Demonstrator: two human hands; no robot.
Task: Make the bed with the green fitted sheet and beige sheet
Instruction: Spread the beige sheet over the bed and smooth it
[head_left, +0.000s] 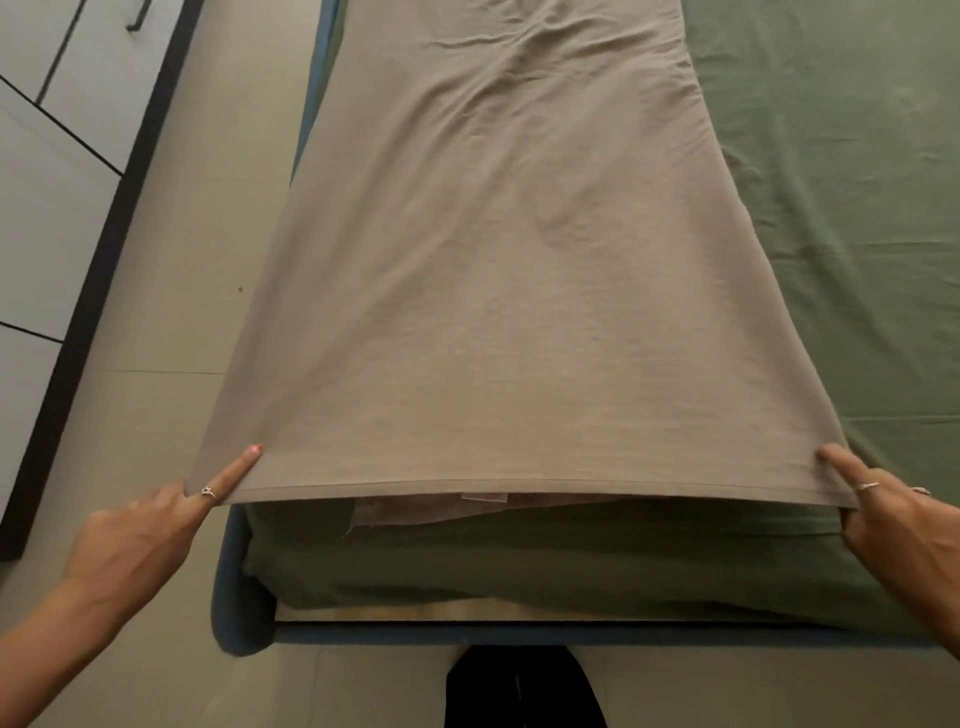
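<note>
The beige sheet runs up the middle of the frame, folded to a narrow strip so that it covers only the left part of the bed. Its near hem is lifted off the mattress at the bottom centre, with a second layer and a small label showing beneath. The left hand grasps the lower left corner, forefinger laid along the top of the cloth and the rest tucked under. The right hand pinches the lower right corner the same way, forefinger on top and thumb below. Holding both corners apart likely keeps the hem taut and square to the bed foot, so the strip can be pulled straight or opened rightward. The green fitted sheet is already stretched over the mattress, bare at the right of the frame and wrapped down the foot end below the hem. A blue bed frame edges the lower left, pale floor lies at the left, and a cabinet fills the upper left. Creases near the top centre may resist smoothing.
</note>
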